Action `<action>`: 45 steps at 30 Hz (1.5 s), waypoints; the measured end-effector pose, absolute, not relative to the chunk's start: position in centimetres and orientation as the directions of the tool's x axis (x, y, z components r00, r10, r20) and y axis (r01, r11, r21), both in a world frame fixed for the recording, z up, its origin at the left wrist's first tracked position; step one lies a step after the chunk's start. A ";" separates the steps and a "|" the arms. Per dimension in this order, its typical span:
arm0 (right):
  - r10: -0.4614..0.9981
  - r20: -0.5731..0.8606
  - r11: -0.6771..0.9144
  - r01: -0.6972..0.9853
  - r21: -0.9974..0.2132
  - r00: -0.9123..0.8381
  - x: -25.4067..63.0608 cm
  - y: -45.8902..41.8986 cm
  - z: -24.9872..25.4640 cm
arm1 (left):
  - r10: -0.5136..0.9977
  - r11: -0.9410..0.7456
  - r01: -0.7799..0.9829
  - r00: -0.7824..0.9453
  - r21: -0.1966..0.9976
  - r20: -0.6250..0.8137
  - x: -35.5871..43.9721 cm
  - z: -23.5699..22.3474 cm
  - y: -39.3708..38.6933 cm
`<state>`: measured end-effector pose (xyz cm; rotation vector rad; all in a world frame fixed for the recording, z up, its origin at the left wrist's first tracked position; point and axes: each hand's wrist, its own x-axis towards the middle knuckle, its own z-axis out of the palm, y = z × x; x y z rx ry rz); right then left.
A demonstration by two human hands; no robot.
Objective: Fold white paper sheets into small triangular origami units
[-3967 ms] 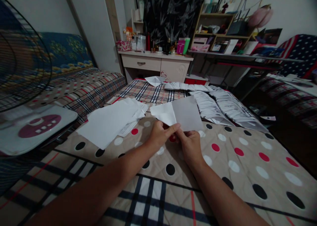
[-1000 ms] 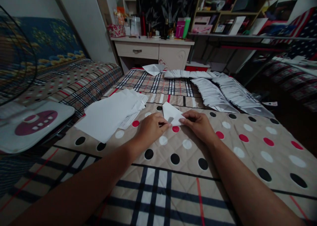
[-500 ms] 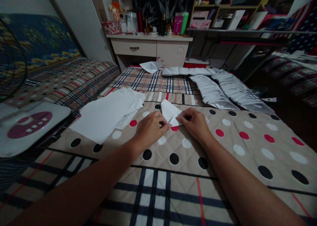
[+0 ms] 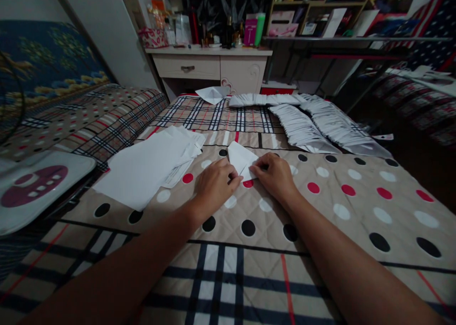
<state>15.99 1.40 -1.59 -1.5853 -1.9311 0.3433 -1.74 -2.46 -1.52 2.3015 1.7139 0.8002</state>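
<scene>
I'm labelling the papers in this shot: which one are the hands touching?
The small folded paper between the left hand and right hand; the loose sheets, packed rows and creased far-edge piece all lie untouched.

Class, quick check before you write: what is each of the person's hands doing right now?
Left hand: closed, fingertips holding the near edge of a small white folded paper.
Right hand: closed, fingertips on that paper's right edge.

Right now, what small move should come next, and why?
Perhaps smooth the paper flat with your right hand: it touches the right side, your left hand is at the near left corner, and a diagonal fold shows between them.
</scene>
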 end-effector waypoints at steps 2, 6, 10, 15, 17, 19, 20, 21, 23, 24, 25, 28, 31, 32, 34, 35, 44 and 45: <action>0.950 0.295 0.253 0.804 -0.539 -0.101 15.9 1.4 -1.6 | 0.924 -0.332 0.844 0.201 0.421 0.325 -1.7 -1.5 -2.5; 0.943 0.316 0.262 0.815 -0.516 -0.103 15.9 1.4 -1.7 | 0.925 -0.340 0.820 0.203 0.460 0.323 -1.8 -1.5 -2.5; 0.939 0.326 0.270 0.823 -0.499 -0.111 15.8 1.4 -1.7 | 0.923 -0.361 0.814 0.240 0.456 0.302 -2.0 -1.6 -2.4; 0.939 0.327 0.262 0.828 -0.495 -0.101 15.7 1.4 -1.7 | 0.912 -0.394 0.820 0.292 0.416 0.289 -2.1 -1.8 -2.2; 0.938 0.330 0.264 0.831 -0.490 -0.104 15.6 1.4 -1.7 | 0.909 -0.402 0.821 0.304 0.405 0.287 -2.1 -1.8 -2.2; 0.935 0.339 0.270 0.832 -0.485 -0.106 15.6 1.4 -1.7 | 0.908 -0.403 0.821 0.304 0.404 0.288 -2.2 -1.9 -2.1; 0.932 0.346 0.272 0.832 -0.484 -0.104 15.6 1.4 -1.7 | 0.908 -0.404 0.820 0.305 0.406 0.288 -2.2 -1.9 -2.1; 0.930 0.353 0.275 0.831 -0.484 -0.103 15.7 1.4 -1.8 | 0.908 -0.404 0.819 0.305 0.408 0.287 -2.2 -1.9 -2.1; 0.927 0.360 0.283 0.825 -0.488 -0.105 15.7 1.4 -1.8 | 0.909 -0.402 0.817 0.304 0.413 0.283 -2.2 -2.0 -2.1; 0.927 0.360 0.285 0.823 -0.492 -0.105 15.7 1.4 -1.8 | 0.910 -0.401 0.817 0.304 0.415 0.281 -2.2 -2.0 -2.0; 0.928 0.358 0.282 0.821 -0.496 -0.103 15.7 1.4 -1.9 | 0.911 -0.400 0.816 0.304 0.417 0.279 -2.3 -2.0 -2.0; 0.932 0.351 0.271 0.821 -0.503 -0.092 15.7 1.3 -1.9 | 0.911 -0.402 0.812 0.311 0.423 0.270 -2.3 -2.1 -1.9; 0.935 0.343 0.267 0.823 -0.501 -0.094 15.6 1.3 -1.8 | 0.909 -0.408 0.816 0.323 0.408 0.263 -2.4 -2.1 -1.9; 0.936 0.338 0.265 0.825 -0.499 -0.096 15.6 1.3 -1.7 | 0.907 -0.412 0.819 0.329 0.399 0.262 -2.4 -2.1 -1.8; 0.940 0.328 0.258 0.830 -0.494 -0.098 15.5 1.3 -1.6 | 0.902 -0.422 0.823 0.341 0.379 0.263 -2.4 -2.1 -1.8; 0.940 0.325 0.258 0.833 -0.490 -0.100 15.5 1.3 -1.6 | 0.901 -0.425 0.825 0.345 0.372 0.264 -2.4 -2.0 -1.8; 0.919 0.377 0.300 0.832 -0.467 -0.120 15.6 1.4 -2.0 | 0.902 -0.424 0.833 0.353 0.356 0.247 -2.4 -1.9 -1.9; 0.919 0.377 0.296 0.834 -0.465 -0.116 15.5 1.4 -2.0 | 0.903 -0.422 0.837 0.355 0.348 0.243 -2.4 -1.9 -1.9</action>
